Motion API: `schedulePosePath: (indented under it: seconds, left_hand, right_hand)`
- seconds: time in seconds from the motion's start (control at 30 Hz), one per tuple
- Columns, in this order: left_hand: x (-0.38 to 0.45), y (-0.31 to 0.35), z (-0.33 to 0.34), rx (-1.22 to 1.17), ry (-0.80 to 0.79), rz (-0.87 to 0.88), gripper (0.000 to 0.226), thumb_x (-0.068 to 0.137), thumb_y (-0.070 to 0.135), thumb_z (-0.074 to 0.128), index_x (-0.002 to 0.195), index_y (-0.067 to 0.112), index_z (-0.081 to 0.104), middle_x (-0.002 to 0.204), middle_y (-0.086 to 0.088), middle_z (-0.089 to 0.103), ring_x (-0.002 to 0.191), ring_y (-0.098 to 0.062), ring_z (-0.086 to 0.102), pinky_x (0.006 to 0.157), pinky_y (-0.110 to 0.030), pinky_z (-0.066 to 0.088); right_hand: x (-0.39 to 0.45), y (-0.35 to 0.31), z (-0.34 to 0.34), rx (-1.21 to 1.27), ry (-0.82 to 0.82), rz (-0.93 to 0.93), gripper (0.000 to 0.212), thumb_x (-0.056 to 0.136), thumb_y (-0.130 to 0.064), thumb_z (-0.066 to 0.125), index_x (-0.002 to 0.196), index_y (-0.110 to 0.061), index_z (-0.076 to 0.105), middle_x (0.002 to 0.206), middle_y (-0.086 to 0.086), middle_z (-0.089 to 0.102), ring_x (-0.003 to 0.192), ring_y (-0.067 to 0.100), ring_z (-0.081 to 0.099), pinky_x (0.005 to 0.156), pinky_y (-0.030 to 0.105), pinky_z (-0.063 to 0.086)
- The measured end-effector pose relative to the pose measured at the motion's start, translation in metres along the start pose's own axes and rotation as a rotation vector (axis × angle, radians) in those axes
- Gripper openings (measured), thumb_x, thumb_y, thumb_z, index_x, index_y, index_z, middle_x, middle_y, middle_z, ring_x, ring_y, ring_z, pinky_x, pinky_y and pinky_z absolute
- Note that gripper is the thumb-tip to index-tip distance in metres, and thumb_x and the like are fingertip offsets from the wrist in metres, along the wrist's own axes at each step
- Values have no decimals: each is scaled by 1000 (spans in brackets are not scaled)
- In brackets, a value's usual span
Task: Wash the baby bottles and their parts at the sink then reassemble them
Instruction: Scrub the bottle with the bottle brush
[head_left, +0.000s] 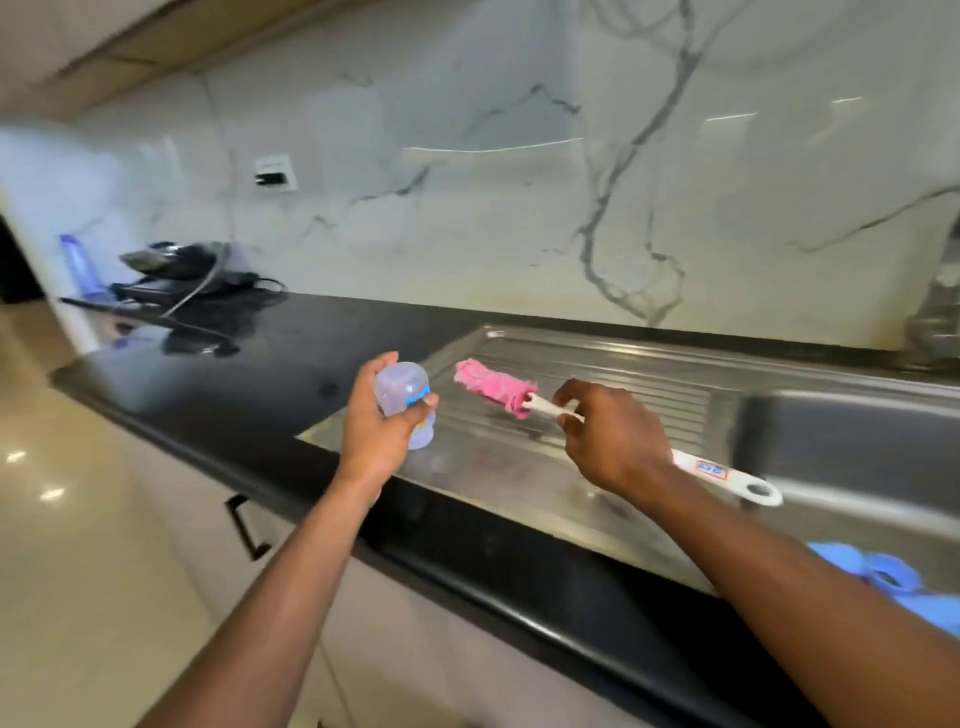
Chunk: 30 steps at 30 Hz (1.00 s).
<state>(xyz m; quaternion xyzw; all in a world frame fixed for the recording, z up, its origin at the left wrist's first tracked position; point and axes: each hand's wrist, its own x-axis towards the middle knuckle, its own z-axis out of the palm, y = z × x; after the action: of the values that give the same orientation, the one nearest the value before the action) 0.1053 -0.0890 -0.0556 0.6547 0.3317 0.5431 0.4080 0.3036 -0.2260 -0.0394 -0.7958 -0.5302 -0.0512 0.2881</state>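
Head view, landmark = steel sink drainboard (597, 358).

Left hand (376, 423) is over the drainboard's near-left corner, fingers and thumb curled round a clear baby bottle (402, 400). The bottle has a blue-and-yellow label and lies tilted in the grip, off the surface.

Right hand (608, 441) is over the middle of the drainboard, to the right of the bottle, fingers pinching the white handle of a bottle brush (530, 402). The pink brush head points left toward the bottle, close to it but apart, with a gap between the two. The handle's far end, with a hang hole and a red-blue sticker, sticks out past the wrist toward the sink basin (852, 431) on the drainboard's right.

Blue items (883, 571), blurred, sit at the near edge right of the drainboard; can't tell what they are.

Black countertop (208, 384) runs left of the drainboard, with dark gear and a cable (192, 280) at its far-left end. Marble wall (467, 156) stands behind the drainboard.
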Motion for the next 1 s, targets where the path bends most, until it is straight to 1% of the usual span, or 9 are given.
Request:
schedulePosePath:
  seconds: [0.13,0.3,0.4,0.57,0.63,0.7,0.8,0.9,1.0]
  left_hand:
    - [14,-19,-28,95,13,26,55,72,38,80,116,52,50,125,4,60,117,-18,59,103,-43,49]
    - [22,-30,-23,109,-101,45,63,81,22,80,134,37,49,130,3,56,119,-18,57,105,-39,48]
    - [24,-33,-22,129,-129,1,67,81,21,81,137,35,47,133,5,56,120,-19,57,103,-44,50]
    - [15,-21,-20,180,-106,-16,93,73,30,86,148,42,32,139,3,50,128,-20,52,104,-45,48]
    - [12,-13,-16,313,-64,13,97,72,40,85,150,41,29,144,-1,44,141,-27,36,112,-51,39]
    - [8,-1,-7,478,-22,63,97,74,45,82,153,34,26,153,-2,36,151,-30,10,120,-53,20]
    - [-1,24,20,687,8,231,97,78,50,76,156,29,21,162,-5,21,152,-27,-9,122,-49,-2]
    - [-20,54,73,767,-142,390,95,82,47,72,157,29,17,165,-3,8,150,-24,-14,122,-47,-6]
    - [-45,83,145,661,-354,433,88,86,33,73,156,23,20,164,-1,14,152,-20,-6,123,-37,0]
  right_hand:
    - [7,-15,22,-14,8,7,27,97,-29,55,123,-34,59,115,5,68,99,30,64,82,39,52]
    - [5,-6,21,-8,29,22,27,98,-29,56,125,-33,59,111,2,69,93,27,64,78,39,53]
    - [3,-2,17,7,26,34,26,98,-28,57,123,-33,60,109,1,69,93,27,64,78,38,52]
    - [0,-1,12,37,38,32,25,97,-28,57,121,-32,61,106,-1,69,92,26,63,77,37,51]
    - [-1,1,8,57,33,39,23,97,-27,58,119,-31,62,102,-1,69,88,25,63,74,36,51]
    - [-1,7,1,84,7,62,22,96,-27,58,117,-30,63,101,0,69,86,25,64,73,36,51]
    - [-3,20,-16,109,12,80,17,95,-27,59,111,-30,64,100,2,69,84,26,64,75,38,53]
    - [-12,46,-42,102,49,115,15,95,-27,58,109,-30,63,97,2,69,84,28,64,77,38,53]
    - [-26,92,-67,155,53,207,9,93,-21,63,102,-20,65,81,-1,66,76,23,62,65,29,46]
